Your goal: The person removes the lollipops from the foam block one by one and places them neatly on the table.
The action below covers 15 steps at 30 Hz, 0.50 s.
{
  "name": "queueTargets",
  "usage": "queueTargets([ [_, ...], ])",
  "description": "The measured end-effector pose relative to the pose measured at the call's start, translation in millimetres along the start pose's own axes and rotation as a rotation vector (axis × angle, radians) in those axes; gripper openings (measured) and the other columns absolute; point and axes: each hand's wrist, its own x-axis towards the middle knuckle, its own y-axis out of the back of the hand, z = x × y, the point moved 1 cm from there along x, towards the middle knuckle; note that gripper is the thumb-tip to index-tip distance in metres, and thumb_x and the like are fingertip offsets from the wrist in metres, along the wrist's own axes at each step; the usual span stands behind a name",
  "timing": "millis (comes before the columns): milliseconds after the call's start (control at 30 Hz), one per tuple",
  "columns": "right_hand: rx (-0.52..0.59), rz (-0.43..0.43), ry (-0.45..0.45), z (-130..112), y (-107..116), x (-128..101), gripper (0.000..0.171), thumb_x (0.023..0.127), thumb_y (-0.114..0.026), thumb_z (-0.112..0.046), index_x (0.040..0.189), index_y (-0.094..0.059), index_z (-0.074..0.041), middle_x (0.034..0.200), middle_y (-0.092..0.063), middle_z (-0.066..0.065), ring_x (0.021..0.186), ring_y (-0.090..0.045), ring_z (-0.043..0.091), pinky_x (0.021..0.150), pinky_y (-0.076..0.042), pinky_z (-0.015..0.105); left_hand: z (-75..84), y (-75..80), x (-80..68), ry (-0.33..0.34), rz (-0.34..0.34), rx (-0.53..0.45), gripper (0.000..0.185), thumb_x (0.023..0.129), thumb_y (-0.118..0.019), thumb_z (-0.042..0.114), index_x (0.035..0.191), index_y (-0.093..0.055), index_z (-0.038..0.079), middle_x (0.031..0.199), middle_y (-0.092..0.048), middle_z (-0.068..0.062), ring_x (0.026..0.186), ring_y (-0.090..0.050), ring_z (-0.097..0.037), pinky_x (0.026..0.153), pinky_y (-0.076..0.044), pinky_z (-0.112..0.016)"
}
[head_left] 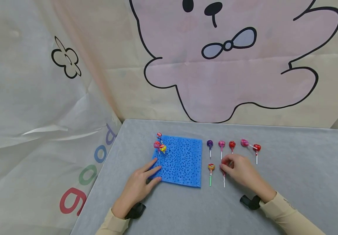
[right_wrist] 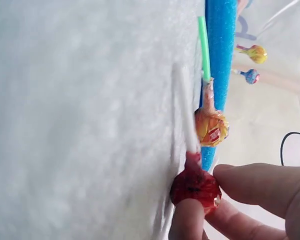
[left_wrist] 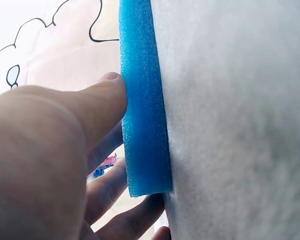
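Across the lower half of the frame, a grey, cloth-covered table. At lower centre, a square, blue foam slab: looks light and soft, best steadied gently by its edges. At lower left, a left hand, loosely spread, touching that slab's near-left corner without clasping. Right of lower centre, a right hand, narrowed to a pinch around the head of a round, red-wrapped lollipop with a white stick, low at the table (cannot tell whether lifted). Probably light and hard, in a slippery wrapper; best held by the ball. Between right hand and slab, in the way, an orange-yellow wrapped lollipop with a green stick. Higher, purple, pink and red lollipops in a row; farther right, a tilted pink lollipop, its stick reaching another red one. At the slab's upper-left corner, three standing lollipops, crowded close.
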Motion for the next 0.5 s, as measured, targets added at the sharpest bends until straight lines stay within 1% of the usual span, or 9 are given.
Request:
queueTargets([
  [500,-0.002,0.002,0.003,-0.4,-1.8,-2.0,0.008,0.09,-0.081,-0.014,0.097,-0.076,-0.012,0.087,-0.067,-0.002,0.075,-0.055,0.013,0.061,-0.049,0.022,-0.1,0.4,0.0,0.003,-0.01,0.009,0.047,0.098,-0.073,0.038,0.141,-0.068,0.02,0.159,-0.052,-0.005,0.137,-0.059,-0.03,0.109,-0.052,-0.05],
])
